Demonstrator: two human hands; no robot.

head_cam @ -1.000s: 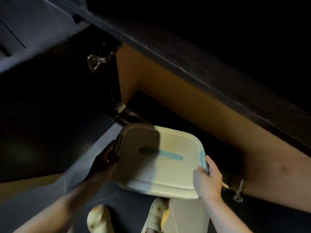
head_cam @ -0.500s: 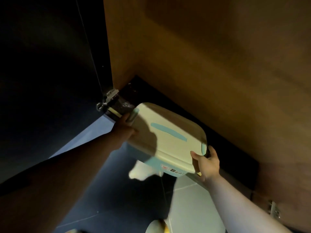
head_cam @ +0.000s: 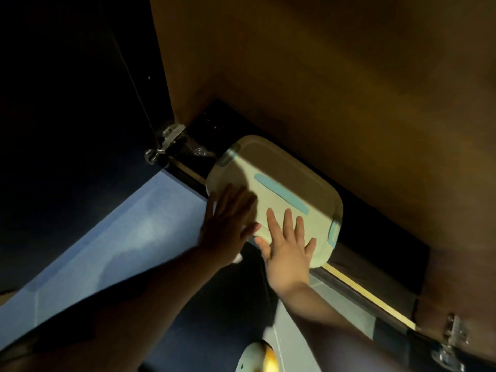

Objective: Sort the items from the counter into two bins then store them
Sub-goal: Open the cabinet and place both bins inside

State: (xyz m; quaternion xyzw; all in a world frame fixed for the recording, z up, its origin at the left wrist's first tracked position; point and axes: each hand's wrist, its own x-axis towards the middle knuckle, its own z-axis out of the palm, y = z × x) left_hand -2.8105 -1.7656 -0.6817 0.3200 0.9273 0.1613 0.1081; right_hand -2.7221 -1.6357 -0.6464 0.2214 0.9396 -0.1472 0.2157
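Mid-frame, a cream bin (head_cam: 279,189) with a teal-striped lid sits in the bottom of a dark cabinet (head_cam: 322,76). Left hand (head_cam: 228,221) and right hand (head_cam: 287,245) both lie flat on the lid, fingers spread, gripping nothing.

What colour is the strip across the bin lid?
Teal-blue, on the cream lid; the strip shows clearly in the head view.

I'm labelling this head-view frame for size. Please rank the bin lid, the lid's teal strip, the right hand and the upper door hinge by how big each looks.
1. Bin lid
2. Right hand, though it is nearer the camera, so it looks bigger
3. Teal strip and upper door hinge: they look about alike, so I won't rank them.
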